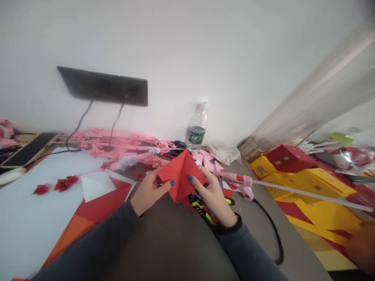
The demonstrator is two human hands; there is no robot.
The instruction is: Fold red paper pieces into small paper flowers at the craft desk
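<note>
Grayish desk below, left hand and right hand pinched folded red paper; looked light, kinda crease-prone, best held by side edges.

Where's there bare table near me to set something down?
The grey tabletop looks bare between your dark slate sleeves, and between the right sleeve and the curved black cable. Behind the folded red paper it's crowded: pink paper flowers, a clear plastic bottle with a green label, a pink patterned glue gun.

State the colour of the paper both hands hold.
The paper is red, clearest in the head view.
</note>
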